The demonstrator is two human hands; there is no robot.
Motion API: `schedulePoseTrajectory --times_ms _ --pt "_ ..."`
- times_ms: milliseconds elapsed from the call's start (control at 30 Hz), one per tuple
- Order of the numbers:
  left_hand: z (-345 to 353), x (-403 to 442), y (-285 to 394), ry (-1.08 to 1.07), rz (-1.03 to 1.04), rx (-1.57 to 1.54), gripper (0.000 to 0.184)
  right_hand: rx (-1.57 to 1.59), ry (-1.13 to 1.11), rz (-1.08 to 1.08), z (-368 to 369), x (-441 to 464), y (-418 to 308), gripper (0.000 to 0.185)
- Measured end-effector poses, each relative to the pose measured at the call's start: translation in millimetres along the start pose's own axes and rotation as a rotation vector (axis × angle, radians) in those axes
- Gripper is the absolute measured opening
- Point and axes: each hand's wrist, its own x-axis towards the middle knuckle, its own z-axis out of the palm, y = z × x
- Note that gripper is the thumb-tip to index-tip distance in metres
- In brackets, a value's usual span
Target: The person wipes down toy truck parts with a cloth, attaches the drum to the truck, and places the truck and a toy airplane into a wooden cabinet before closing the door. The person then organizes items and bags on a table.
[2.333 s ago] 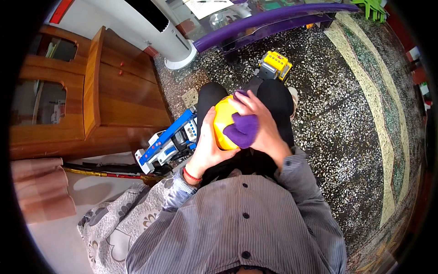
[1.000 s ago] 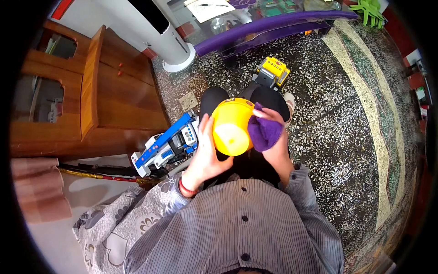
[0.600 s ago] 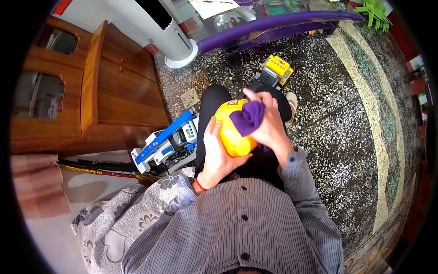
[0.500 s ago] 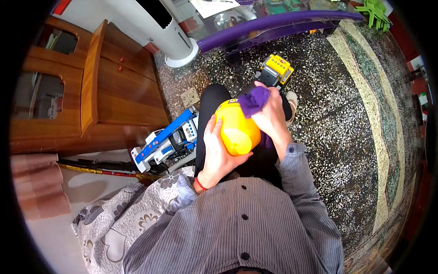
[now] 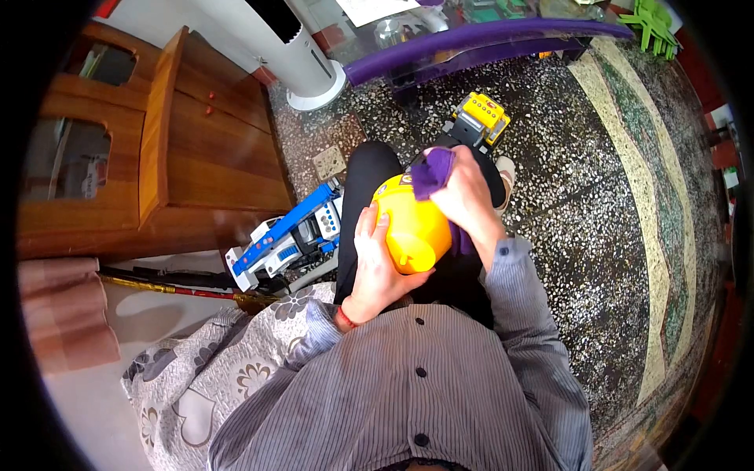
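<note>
A rounded yellow plastic drum (image 5: pixel 420 228) with a small printed label near its top is over my lap. My left hand (image 5: pixel 377 271) is curled round its left and lower side, the thumb underneath. In my right hand (image 5: pixel 463 192) is a bunched purple cloth (image 5: pixel 431 174), pressed against the drum's upper right side. More purple cloth hangs below that hand. Just beyond is a yellow and dark grey toy truck (image 5: pixel 480 120); my hand hides whether it joins the drum.
A blue and white toy crane truck (image 5: pixel 290 231) stands to my left, beside a wooden cabinet (image 5: pixel 228 149). Ahead are a white tower appliance (image 5: pixel 314 85) and a purple-edged glass table (image 5: pixel 479 39). Patterned fabric (image 5: pixel 212 385) lies at lower left. Speckled floor (image 5: pixel 573 188) extends to the right.
My right hand and the purple cloth have shifted slightly left over the drum. The drum has turned or tilted a little, and my left hand keeps its hold.
</note>
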Motion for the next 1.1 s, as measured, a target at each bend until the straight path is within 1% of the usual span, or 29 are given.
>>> schedulePoseTrajectory --times_ms 33,67,133,200,233,267,333,367,433,467,500,533,567,633,667,733,833,867,900,933,967,1000,1067,1100 --pt "-2.7 0.1 0.7 -0.002 -0.001 -0.011 0.114 -0.088 0.024 0.043 8.9 4.8 21.1 0.032" --pt "-7.5 -0.1 1.2 -0.009 0.000 -0.022 0.114 -0.024 -0.034 0.090 6.9 11.6 37.0 0.032" --pt "-13.4 0.4 2.4 -0.021 -0.001 -0.053 0.114 0.215 0.163 0.123 -13.4 9.2 49.9 0.030" --pt "-13.2 -0.6 2.5 -0.045 0.004 -0.041 0.113 0.827 0.277 0.347 -38.4 7.7 44.8 0.023" --pt "-13.5 -0.9 2.6 -0.060 0.010 -0.036 0.112 0.875 0.282 0.383 -60.2 7.4 29.1 0.028" --pt "-14.2 -0.3 4.0 -0.075 0.000 -0.029 0.113 0.948 0.320 0.361 -75.8 5.0 19.1 0.028" --pt "-15.4 2.8 8.1 -0.102 -0.019 -0.015 0.116 1.081 0.230 0.286 -96.7 -4.9 -3.5 0.025" --pt "-16.1 4.8 10.5 -0.105 -0.025 -0.006 0.115 0.893 0.139 0.233 -98.5 -12.9 -18.9 0.027" --pt "-17.4 8.3 13.5 -0.107 -0.039 0.018 0.115 0.501 0.135 -0.242 -69.8 -18.7 -22.6 0.033" --pt "-17.0 8.3 12.7 -0.097 -0.040 -0.007 0.112 0.224 0.046 -0.341 -59.4 -24.6 -22.8 0.042" --pt "-16.4 7.6 10.9 -0.087 -0.040 -0.032 0.110 0.141 -0.024 -0.269 -42.6 -34.2 -25.8 0.046" --pt "-15.7 6.0 8.8 -0.079 -0.042 -0.057 0.107 0.102 -0.022 -0.251 -22.1 -38.3 -18.9 0.040" --pt "-13.5 2.6 5.5 -0.065 -0.022 -0.063 0.105 0.267 -0.061 -0.175 -15.1 -37.5 -7.7 0.038" --pt "-11.1 5.3 5.5 -0.083 -0.022 -0.007 0.109 0.632 -0.156 -0.007 -14.0 -26.7 -0.5 0.030" --pt "-11.3 6.6 5.7 -0.096 -0.016 0.021 0.110 0.696 -0.121 0.102 -6.5 -28.0 4.5 0.026" --pt "-11.1 5.9 5.8 -0.093 -0.005 0.006 0.110 0.681 -0.088 0.232 -4.3 -28.2 6.9 0.024" --pt "-12.4 3.5 5.7 -0.085 0.015 0.017 0.111 0.972 -0.090 0.380 8.4 -31.2 26.2 0.035" --pt "-12.0 3.7 4.9 -0.076 0.009 -0.014 0.108 1.033 -0.061 0.281 10.6 -38.9 29.6 0.040" --pt "-13.2 2.4 4.1 -0.072 -0.002 -0.042 0.105 0.851 -0.034 0.148 9.1 -45.7 24.2 0.042" --pt "-13.8 1.6 3.0 -0.067 -0.012 -0.070 0.102 0.578 -0.019 0.005 -1.9 -50.9 6.7 0.042" --pt "-14.2 2.1 3.2 -0.073 -0.020 -0.062 0.103 0.303 0.033 -0.125 -12.9 -56.3 -10.7 0.043" --pt "-12.5 1.3 1.5 -0.068 -0.010 -0.064 0.103 0.106 0.012 -0.259 -25.2 -57.3 -26.7 0.037" --pt "-8.9 -2.0 -3.5 -0.063 0.012 -0.067 0.104 0.055 0.008 -0.329 -18.9 -61.7 -31.3 0.035" --pt "-7.1 -2.4 -4.6 -0.054 0.026 -0.066 0.104 0.119 0.084 -0.295 -13.9 -59.8 -22.7 0.036"
